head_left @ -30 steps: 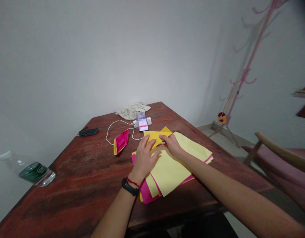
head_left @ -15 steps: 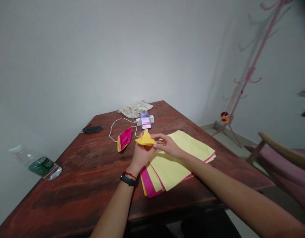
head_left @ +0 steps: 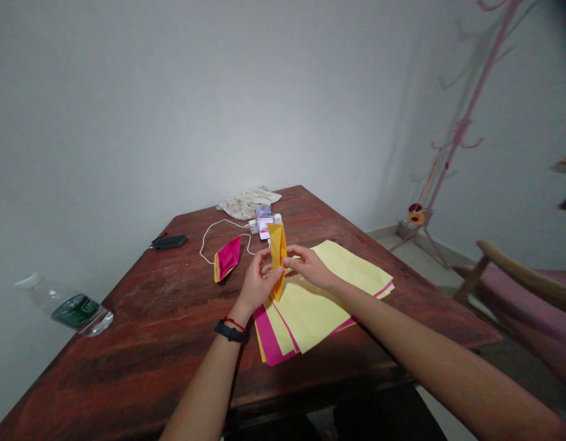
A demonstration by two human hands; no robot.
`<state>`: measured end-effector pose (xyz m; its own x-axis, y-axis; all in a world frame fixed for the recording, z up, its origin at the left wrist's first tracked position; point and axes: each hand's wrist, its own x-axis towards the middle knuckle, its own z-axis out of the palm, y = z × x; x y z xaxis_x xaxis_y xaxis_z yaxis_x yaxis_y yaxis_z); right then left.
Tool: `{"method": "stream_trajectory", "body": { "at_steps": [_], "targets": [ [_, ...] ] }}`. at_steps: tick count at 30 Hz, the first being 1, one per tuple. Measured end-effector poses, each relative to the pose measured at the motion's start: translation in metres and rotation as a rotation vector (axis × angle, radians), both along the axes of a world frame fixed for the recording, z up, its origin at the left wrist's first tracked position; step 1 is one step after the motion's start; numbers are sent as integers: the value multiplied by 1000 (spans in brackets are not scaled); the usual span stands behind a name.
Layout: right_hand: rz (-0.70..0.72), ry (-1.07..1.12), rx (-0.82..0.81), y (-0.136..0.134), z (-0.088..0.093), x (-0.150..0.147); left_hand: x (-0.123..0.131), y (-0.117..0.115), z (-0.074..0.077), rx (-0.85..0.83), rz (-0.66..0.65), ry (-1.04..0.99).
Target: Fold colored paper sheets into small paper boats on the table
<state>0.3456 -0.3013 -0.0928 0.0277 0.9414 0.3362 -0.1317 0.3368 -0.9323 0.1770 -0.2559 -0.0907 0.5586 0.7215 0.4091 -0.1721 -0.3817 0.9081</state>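
Observation:
Both my hands hold a folded orange-yellow paper piece (head_left: 278,248) upright above the table. My left hand (head_left: 255,285), with a black band and red thread at the wrist, pinches its lower left side. My right hand (head_left: 308,265) pinches its right edge with fingertips. Under them lies a stack of yellow and pink paper sheets (head_left: 320,300) on the dark red wooden table (head_left: 140,331). A finished pink and yellow folded paper shape (head_left: 226,258) rests to the left of my hands.
A phone (head_left: 264,225) on a white cable and charger lies behind the paper. A black device (head_left: 169,242), a crumpled cloth (head_left: 249,201) and a lying water bottle (head_left: 69,307) are also on the table. A chair (head_left: 526,288) and a coat stand (head_left: 443,165) are to the right.
The folded piece was pressed flat on the sheets, then lifted off the table. It has turned from lying flat to standing upright between both hands.

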Motion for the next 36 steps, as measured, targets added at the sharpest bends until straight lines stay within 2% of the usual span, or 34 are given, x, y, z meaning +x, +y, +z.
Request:
{"method": "stream_trajectory", "body": {
  "at_steps": [5, 9, 12, 14, 17, 21, 24, 26, 28, 32, 36],
  "targets": [
    [-126, -120, 57, 3, -4, 0, -2, 0, -4, 96, 14, -35],
    [-230, -216, 170, 5, -8, -1, -1, -6, -4, 244, 11, -20],
    [-214, -217, 230, 5, -9, -1, 3, -7, -5, 272, 112, -26],
    [-216, -196, 234, 5, -8, 0, 5, -5, -5, 185, 202, -69],
    [-227, -109, 172, 9, -6, 2, 6, 1, -3, -91, 243, -186],
    [-276, 55, -43, 15, -7, 10, 1, 6, 2, -493, 65, -278],
    [-305, 118, -129, 18, -10, 16, -5, 6, 5, -630, -84, -266],
    [-317, 111, -110, 20, -12, 19, -8, 6, 6, -681, -151, -255],
    [-341, 59, -57, 21, -13, 20, -9, 6, 6, -704, -157, -226],
    [-335, -47, 24, 22, -13, 18, -3, 7, -1, -617, 43, -149],
    [-256, 5, -80, 17, -7, 14, 1, 12, -11, -477, 180, -159]
  ]
}}
